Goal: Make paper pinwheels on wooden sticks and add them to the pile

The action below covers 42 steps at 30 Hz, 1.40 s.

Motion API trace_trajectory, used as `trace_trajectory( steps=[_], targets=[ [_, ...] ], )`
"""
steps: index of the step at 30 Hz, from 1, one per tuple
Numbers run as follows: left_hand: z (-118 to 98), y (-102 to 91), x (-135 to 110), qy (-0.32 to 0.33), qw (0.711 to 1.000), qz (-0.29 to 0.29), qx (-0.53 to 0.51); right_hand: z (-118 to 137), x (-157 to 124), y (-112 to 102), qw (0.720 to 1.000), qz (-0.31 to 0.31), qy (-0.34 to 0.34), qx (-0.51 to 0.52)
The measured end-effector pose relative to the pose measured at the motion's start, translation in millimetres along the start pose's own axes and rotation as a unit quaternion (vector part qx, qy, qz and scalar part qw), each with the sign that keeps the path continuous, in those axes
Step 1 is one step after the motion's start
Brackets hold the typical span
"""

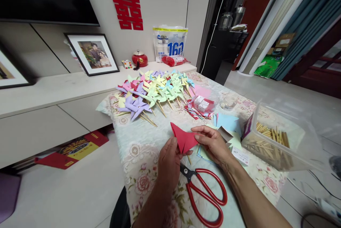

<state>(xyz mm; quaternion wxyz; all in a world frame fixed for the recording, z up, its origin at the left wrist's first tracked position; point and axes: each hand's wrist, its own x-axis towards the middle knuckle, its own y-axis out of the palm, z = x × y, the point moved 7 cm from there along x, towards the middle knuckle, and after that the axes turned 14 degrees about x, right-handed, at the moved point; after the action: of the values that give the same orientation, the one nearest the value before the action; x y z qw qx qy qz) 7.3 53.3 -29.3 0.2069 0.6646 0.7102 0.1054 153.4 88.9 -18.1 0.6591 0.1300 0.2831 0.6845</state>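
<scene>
A piece of red paper (184, 138), cut and partly bent, is held between both hands above the table. My left hand (169, 158) pinches its lower left side with the thumb on top. My right hand (210, 141) grips its right corner between thumb and fingers. Just below lie red-handled scissors (207, 194), their blades partly hidden by my left hand. A thin stick (189, 159) shows under the paper. Beyond the hands, many finished paper pinwheels (160, 91) on sticks are heaped at the back of the table.
A clear plastic box (277, 139) of wooden sticks stands at the right. Near it lie blue paper sheets (227, 122) and a small white box (240, 155). Red packets with small white boxes (201, 104) rest mid-table. A flowered tablecloth (141, 171) covers the table, beside a white cabinet (87, 94).
</scene>
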Motion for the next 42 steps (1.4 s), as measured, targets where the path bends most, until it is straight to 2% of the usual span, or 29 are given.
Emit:
trace_trajectory(
  steps=[8,17,28,34,42],
  targets=[
    [1,2.6,0,-0.03,0.997,0.008,-0.071,0,-2,5,0.999,0.019,0.016,0.022],
    [1,3.1,0,-0.04,0.997,0.005,-0.071,-2,-1,3,0.999,0.026,0.017,0.026],
    [5,0.8,0,-0.043,0.993,0.01,-0.109,-9,-4,6,0.996,0.058,0.055,0.031],
    [6,0.1,-1,-0.065,0.994,-0.002,-0.087,-13,-7,11,0.992,0.101,0.078,0.002],
    [5,-4.3,0,-0.063,0.996,-0.038,-0.048,-12,-10,14,0.991,0.105,0.088,-0.004]
  ],
)
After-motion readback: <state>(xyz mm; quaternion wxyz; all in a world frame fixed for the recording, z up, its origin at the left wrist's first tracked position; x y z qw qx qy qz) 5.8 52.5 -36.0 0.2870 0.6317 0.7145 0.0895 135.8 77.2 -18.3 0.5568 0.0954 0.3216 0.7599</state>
